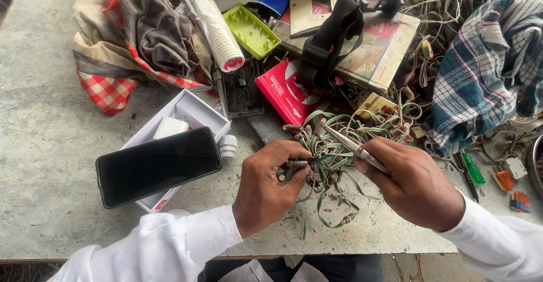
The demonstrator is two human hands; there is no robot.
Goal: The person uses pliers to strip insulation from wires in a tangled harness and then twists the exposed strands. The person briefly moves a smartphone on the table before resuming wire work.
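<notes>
- A tangled bundle of green-and-white wires [331,146] lay on the desk [51,146], just past the desk's near edge and right of centre.
- A small connector of the bundle was pinched by the fingers [289,163] of the left hand [266,186].
- A slim metal tool [356,149] was gripped by the closed fingers of the right hand [416,183], its tip pointing toward ten o'clock into the wires.
- The step in hand was judged to be picking at one connector; steady holding and fine aim of the tip would be called for next.
- A black phone [158,166] rested on a white box [192,112] at nine o'clock of the hands.
- A red packet [283,92] lay at twelve o'clock.
</notes>
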